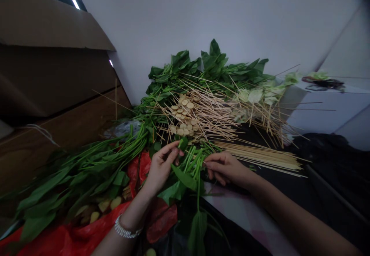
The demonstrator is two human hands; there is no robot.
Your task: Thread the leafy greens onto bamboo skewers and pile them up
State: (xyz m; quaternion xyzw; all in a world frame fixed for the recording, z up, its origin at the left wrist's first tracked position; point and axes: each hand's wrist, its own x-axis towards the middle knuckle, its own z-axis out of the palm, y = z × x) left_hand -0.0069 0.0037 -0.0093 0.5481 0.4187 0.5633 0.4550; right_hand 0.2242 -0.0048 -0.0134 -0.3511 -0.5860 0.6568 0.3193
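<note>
My left hand [161, 168], wearing a beaded bracelet [126, 228], pinches a folded green leaf [183, 144] between thumb and fingertips. To its right, my right hand [227, 168] is closed, thumb against fingers, on what looks like the end of a thin wooden skewer. Most of that skewer is hidden by the greens. Between both hands lie cut leafy greens [185, 177], their pale stems bunched and their leaves hanging toward me. Just beyond my hands are skewers threaded with round potato slices [185, 105].
Long-stemmed greens [95, 167] lie on the left by a red plastic bag [75, 234] with slices in it. More greens [214, 61] lean on the white wall. Loose bamboo skewers [266, 155] and skewered pale cabbage leaves [260, 94] are right. A cardboard box [43, 78] stands left.
</note>
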